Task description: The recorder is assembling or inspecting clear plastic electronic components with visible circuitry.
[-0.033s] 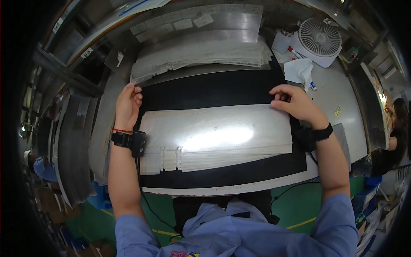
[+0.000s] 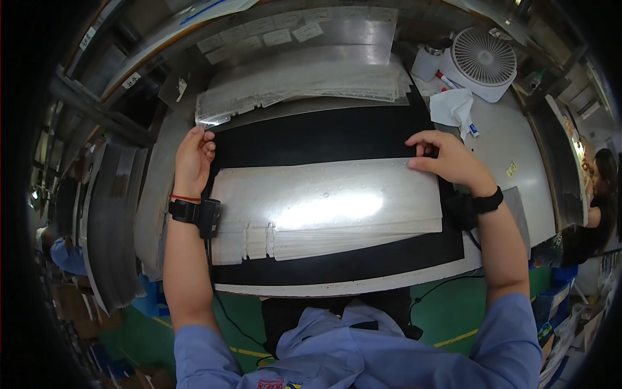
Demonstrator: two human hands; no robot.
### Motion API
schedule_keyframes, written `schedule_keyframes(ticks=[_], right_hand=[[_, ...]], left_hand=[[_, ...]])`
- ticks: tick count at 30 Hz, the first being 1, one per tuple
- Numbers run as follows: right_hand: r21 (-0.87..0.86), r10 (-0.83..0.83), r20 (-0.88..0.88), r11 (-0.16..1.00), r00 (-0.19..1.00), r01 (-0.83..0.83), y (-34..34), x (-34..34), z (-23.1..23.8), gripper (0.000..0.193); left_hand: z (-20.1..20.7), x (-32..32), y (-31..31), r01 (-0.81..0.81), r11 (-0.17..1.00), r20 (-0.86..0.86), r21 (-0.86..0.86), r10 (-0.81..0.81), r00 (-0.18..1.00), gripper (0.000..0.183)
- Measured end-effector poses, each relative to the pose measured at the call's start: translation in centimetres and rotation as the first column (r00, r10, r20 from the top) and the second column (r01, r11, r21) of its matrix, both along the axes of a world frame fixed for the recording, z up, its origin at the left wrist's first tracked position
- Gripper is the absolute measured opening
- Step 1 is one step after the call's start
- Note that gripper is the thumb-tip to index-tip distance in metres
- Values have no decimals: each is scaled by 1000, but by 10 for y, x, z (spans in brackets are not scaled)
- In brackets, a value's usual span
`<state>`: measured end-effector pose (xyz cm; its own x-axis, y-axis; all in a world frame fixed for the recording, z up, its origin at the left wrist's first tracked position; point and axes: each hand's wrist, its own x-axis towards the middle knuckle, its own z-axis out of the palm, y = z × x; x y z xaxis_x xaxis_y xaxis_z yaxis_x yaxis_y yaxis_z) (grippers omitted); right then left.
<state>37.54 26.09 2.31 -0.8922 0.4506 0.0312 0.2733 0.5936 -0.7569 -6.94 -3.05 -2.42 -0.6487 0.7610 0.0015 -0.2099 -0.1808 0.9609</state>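
A neat pile of shiny flat metal sheets (image 2: 376, 185), with notches along its near left edge, lies on a black mat (image 2: 311, 133) in front of me. Behind it is a second, fanned pile of thin sheets (image 2: 298, 81). My left hand (image 2: 196, 159) is closed, thumb and fingertips pinching the near left corner of a sheet at the far pile. My right hand (image 2: 448, 155) hovers over the far right corner of the near pile, thumb and forefinger apart with nothing between them. Whether its thumb touches the top sheet I cannot tell.
A white fan (image 2: 484, 58), a bottle (image 2: 427, 61), a white cloth (image 2: 451, 107) and markers stand at the back right. Tall stacks of sheets (image 2: 113, 220) rise at the left. A metal plate with paper slips (image 2: 363, 32) leans at the back. Co-workers are at both sides.
The left corner of the far pile's sheet now catches the light and sits slightly differently at my left fingertips. My right thumb and forefinger have shifted slightly left.
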Motion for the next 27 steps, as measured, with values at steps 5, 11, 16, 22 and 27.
schedule_keyframes(ticks=[5, 11, 16, 22, 27], right_hand=[[38, 104, 61, 994, 993, -107, 5, 3, 0, 26], [-53, -41, -143, 998, 989, 34, 6, -1, -8, 12], [-69, -147, -149, 988, 978, 138, 17, 0, -15, 11], [-157, -221, -179, 968, 959, 193, 16, -3, -21, 15], [-111, -190, -203, 979, 961, 170, 20, -2, -24, 16]], left_hand=[[31, 55, 27, -187, 979, 34, 78, 184, 982, 35], [33, 52, 18, -91, 995, -79, -44, 88, 993, 45], [31, 56, 17, 59, 974, -166, -219, -96, 981, 38], [33, 59, 16, 43, 960, -233, -276, -110, 966, 36], [34, 61, 18, 38, 953, -266, -299, -121, 956, 36]])
